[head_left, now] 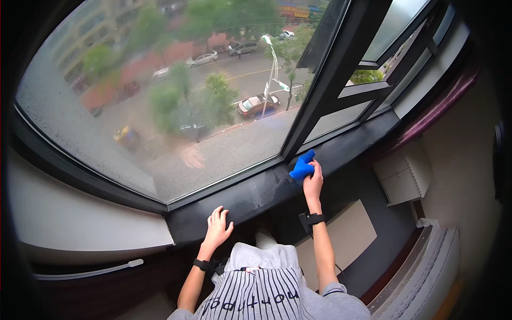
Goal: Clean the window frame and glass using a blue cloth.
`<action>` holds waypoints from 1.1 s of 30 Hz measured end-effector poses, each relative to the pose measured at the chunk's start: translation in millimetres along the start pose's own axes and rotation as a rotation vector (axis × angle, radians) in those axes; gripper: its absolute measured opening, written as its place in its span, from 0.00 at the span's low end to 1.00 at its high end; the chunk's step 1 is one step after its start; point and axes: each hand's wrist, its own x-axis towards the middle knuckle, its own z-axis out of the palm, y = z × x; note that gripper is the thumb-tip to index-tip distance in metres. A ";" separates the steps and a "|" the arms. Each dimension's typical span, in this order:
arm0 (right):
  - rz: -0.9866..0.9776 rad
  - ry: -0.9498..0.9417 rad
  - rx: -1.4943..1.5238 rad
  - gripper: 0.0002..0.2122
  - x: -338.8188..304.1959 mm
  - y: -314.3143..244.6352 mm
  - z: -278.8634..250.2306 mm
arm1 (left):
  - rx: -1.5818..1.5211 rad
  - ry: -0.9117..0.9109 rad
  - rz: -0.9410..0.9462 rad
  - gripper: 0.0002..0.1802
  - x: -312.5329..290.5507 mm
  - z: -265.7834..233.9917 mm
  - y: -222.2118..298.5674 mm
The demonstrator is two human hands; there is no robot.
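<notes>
My right hand (313,180) grips a bunched blue cloth (303,165) at the inner edge of a dark windowsill (240,200), beside the upright of the window frame. Damp, lighter streaks mark the sill to the left of the cloth. My left hand (217,226) rests at the sill's front edge, fingers spread and holding nothing. Behind the sill stands a large window pane (224,154), hazy on its left side and clearer toward the right. Both wrists wear a black band.
At the right a window sash (368,93) stands open in its dark frame. A purple curtain (437,117) hangs past it, above a small white cabinet (402,176). A beige board (341,234) lies below my right arm, and a white rod (90,272) is at the lower left.
</notes>
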 end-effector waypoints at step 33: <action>-0.089 -0.129 0.468 0.14 93.4 -28.3 -70.0 | 0.104 0.535 -0.194 0.30 101.3 -17.2 100.9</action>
